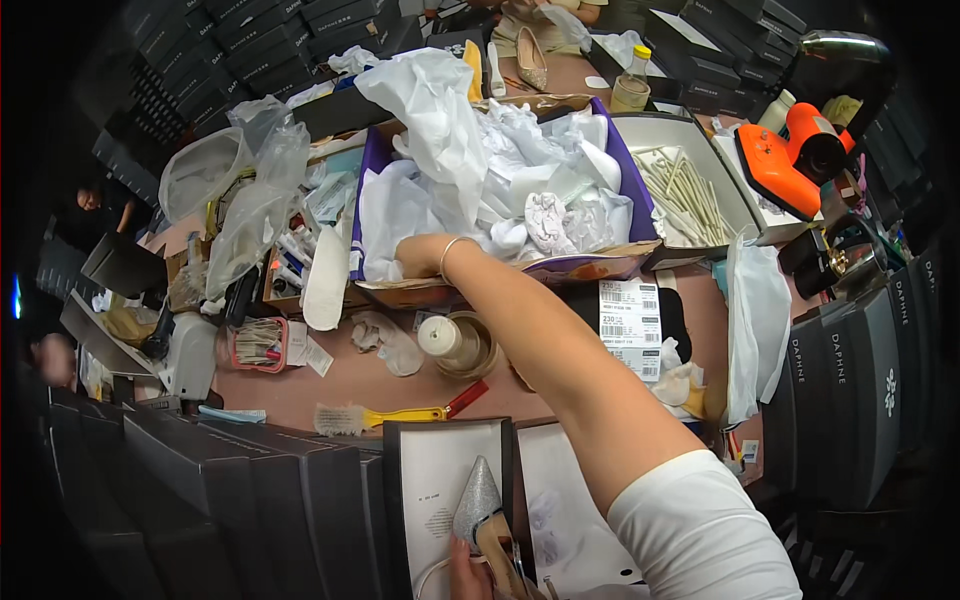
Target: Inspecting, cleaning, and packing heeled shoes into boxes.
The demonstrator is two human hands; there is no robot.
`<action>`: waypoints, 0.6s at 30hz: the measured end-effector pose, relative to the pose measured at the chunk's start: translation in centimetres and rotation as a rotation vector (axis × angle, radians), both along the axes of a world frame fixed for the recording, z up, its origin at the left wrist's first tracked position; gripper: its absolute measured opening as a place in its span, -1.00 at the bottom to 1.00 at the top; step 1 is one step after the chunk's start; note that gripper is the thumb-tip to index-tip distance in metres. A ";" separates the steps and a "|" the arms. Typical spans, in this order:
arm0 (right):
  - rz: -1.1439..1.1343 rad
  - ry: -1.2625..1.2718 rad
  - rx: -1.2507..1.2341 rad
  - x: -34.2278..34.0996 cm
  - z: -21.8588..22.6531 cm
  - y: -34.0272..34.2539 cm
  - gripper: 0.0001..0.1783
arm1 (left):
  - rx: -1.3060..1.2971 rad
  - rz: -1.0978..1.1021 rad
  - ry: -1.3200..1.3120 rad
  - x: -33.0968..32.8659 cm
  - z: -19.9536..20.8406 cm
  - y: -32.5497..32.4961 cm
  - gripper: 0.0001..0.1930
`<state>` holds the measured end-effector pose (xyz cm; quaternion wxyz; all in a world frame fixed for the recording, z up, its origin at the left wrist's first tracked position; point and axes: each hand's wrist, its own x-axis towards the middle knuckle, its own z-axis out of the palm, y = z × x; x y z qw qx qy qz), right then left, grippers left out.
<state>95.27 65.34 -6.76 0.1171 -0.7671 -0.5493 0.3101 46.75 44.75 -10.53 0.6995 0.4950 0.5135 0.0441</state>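
"What fills the room around me, largest first?"

"Stacks of dark boxes [270,40] rise well beyond your right hand [420,257], and a row of dark boxes [230,470] stands to the left of your left hand [468,575]. The reddish-brown tabletop [270,390] stretches out ahead of your left hand, cluttered, with bare patches. Across it, beyond your right hand, another person [540,20] is partly visible."

"And nearer my hands?"

"A purple-edged carton [625,180] heaped with white wrapping [430,110]. Your right hand reaches into its near left corner; the fingers are hidden, so I can't tell whether they grip anything. To the right of that hand, past the carton, an open box [715,160] holds pale sticks [685,195]."

"The smaller things?"

"A yellow-handled brush [400,415] lies on the table between your hands, bristles to the left. The silver pointed shoe [478,500] is right at your left hand, which grasps its side, over an open shoebox [440,450] with a white inside."
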 end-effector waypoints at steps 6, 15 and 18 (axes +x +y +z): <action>0.048 -0.230 0.273 -0.2 11.7 -6.0 -0.42 | -0.162 0.068 0.036 1.1 1.3 -0.3 -0.66; -0.145 -0.066 0.693 4.3 8.2 -5.2 -0.66 | -0.031 0.094 -0.100 3.8 3.7 0.2 -0.63; 0.113 0.027 0.246 -1.2 8.1 -3.7 -0.58 | -0.045 -0.042 -0.031 2.5 3.9 0.1 -0.64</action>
